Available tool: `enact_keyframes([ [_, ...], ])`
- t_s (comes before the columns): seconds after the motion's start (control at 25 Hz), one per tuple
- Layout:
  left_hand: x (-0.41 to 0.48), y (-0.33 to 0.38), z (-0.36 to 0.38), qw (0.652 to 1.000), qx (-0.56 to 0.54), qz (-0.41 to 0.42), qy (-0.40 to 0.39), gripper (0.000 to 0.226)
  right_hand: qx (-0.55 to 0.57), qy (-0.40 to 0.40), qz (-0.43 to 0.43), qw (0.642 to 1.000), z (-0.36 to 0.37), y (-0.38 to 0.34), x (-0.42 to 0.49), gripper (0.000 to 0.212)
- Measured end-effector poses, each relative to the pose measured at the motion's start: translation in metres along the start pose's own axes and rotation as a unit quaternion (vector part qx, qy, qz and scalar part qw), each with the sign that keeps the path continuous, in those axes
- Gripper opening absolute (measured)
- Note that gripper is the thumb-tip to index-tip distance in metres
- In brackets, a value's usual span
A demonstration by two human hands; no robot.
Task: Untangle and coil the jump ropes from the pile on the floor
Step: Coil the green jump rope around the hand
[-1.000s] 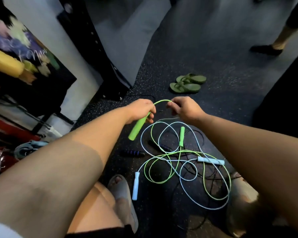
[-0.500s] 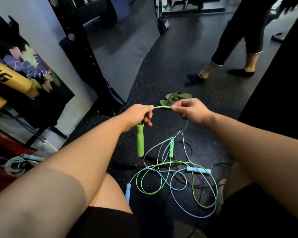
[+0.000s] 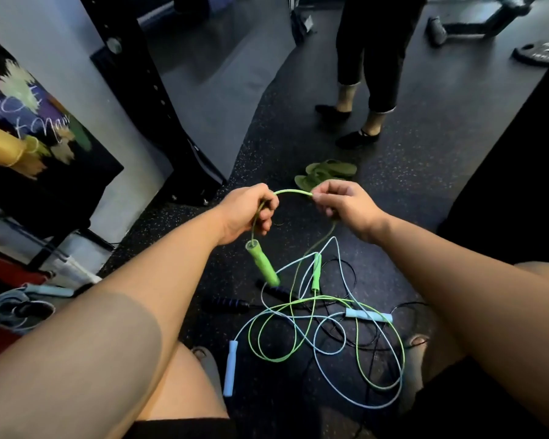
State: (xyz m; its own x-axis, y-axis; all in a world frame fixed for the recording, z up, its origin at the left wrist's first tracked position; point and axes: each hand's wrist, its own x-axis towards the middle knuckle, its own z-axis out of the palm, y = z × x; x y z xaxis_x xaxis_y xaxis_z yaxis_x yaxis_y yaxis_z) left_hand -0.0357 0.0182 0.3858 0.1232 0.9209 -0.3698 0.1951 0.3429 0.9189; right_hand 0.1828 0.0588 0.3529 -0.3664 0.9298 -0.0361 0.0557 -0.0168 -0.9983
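Both hands hold the green jump rope (image 3: 293, 192) above the floor, a short arc of cord stretched between them. My left hand (image 3: 251, 210) pinches the cord just above one green handle (image 3: 263, 264), which dangles below it. My right hand (image 3: 343, 204) grips the cord further along; from there it drops into the pile (image 3: 317, 327). The second green handle (image 3: 316, 272) hangs near the pile. A light blue rope with two pale handles (image 3: 230, 368) (image 3: 368, 315) and a black rope with dark handles (image 3: 227, 303) lie tangled with it on the black rubber floor.
Green flip-flops (image 3: 325, 174) lie just beyond my hands. Another person's legs (image 3: 358, 99) stand further back. A black rack upright (image 3: 159, 99) rises at left. A coiled rope with pale handles (image 3: 19, 307) lies at far left. My knees and feet flank the pile.
My left hand slid from the green handle up onto the cord, so the handle now dangles. Both hands rose a little, and the view tilted up to show the standing person.
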Motion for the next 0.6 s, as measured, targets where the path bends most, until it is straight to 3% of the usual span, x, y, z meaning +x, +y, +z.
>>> enact_keyframes([
  [0.12,0.002,-0.009,0.004,0.998,0.033,-0.019,-0.046,0.032,-0.040,-0.023,-0.028,0.999,0.008,-0.001,0.006,0.006],
  [0.28,0.002,-0.009,0.014,0.999,0.018,-0.013,-0.023,0.029,-0.090,-0.011,-0.077,0.993,0.021,0.006,0.016,0.013],
  [0.44,-0.001,0.003,0.020,0.997,-0.078,0.002,-0.022,0.028,-0.105,0.013,-0.033,0.994,0.021,0.021,0.020,0.029],
  [0.6,-0.007,0.014,0.028,0.970,-0.237,0.012,-0.054,0.032,-0.071,-0.042,0.003,0.997,0.030,0.033,0.015,0.033],
])
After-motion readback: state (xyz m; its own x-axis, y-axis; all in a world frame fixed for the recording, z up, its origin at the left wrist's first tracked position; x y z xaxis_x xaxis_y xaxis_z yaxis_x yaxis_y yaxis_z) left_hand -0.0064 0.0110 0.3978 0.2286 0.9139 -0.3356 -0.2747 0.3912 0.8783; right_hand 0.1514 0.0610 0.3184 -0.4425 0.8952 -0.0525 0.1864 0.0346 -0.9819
